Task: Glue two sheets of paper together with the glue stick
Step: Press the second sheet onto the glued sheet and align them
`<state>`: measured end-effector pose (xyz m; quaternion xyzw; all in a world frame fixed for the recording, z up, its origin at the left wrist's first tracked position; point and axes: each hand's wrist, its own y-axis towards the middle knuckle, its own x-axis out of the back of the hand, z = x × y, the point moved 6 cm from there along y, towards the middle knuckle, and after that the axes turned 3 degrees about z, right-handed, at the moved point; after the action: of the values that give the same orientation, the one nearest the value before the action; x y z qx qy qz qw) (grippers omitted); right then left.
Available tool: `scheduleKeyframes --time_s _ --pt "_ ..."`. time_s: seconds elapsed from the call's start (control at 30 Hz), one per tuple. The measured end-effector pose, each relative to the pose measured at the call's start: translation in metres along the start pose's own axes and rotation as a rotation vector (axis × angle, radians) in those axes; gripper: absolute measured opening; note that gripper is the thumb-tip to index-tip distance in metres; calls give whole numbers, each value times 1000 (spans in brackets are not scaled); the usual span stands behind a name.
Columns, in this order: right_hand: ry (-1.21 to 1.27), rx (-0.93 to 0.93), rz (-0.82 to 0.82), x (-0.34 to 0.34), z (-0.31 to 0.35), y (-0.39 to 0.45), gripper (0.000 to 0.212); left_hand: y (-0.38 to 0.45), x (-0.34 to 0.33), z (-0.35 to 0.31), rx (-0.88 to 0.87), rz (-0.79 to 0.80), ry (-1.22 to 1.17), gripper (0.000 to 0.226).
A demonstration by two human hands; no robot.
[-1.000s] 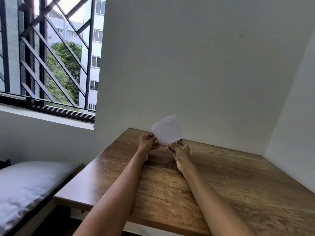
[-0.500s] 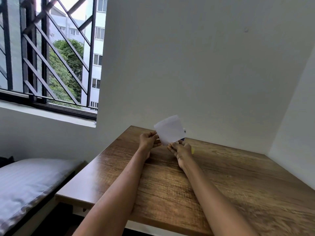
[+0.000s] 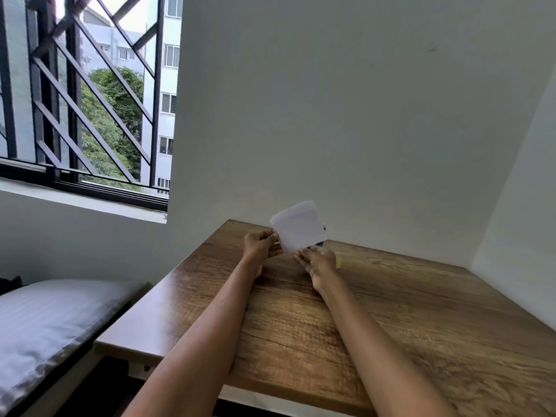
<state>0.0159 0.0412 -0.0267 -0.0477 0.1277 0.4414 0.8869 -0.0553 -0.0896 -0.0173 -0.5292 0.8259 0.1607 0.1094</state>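
Since only the head view is available, all notes come from it. The paper point(image 3: 298, 228) is held up above the far part of the wooden table point(image 3: 391, 311). Left hand point(image 3: 261, 246) is pinched on its 9 o'clock edge; right hand point(image 3: 319, 262) is pinched on the bottom corner at 5 o'clock. Whether it is one sheet or two — cannot tell. Judgement: light, limp, easily creased — best held by the edges. Its face is turned toward the camera, long axis running 10 to 4 o'clock. A dark bit point(image 3: 320, 243) behind may be the glue stick; unclear.

Glue stick point(image 3: 320, 243) mostly behind paper point(image 3: 299, 228)
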Motion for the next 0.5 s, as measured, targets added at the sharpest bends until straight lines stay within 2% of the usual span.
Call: scheduleKeyframes --time_s 0.07,0.2,0.5 --pt "-5 -3 -15 1 -1 1 5 0 0 0 4 3 -1 19" --pt "-10 -3 -29 0 -3 3 17 -1 0 0 -5 5 -13 20" --pt "-28 -1 -83 1 -1 1 18 0 1 0 -22 -17 -1 26"
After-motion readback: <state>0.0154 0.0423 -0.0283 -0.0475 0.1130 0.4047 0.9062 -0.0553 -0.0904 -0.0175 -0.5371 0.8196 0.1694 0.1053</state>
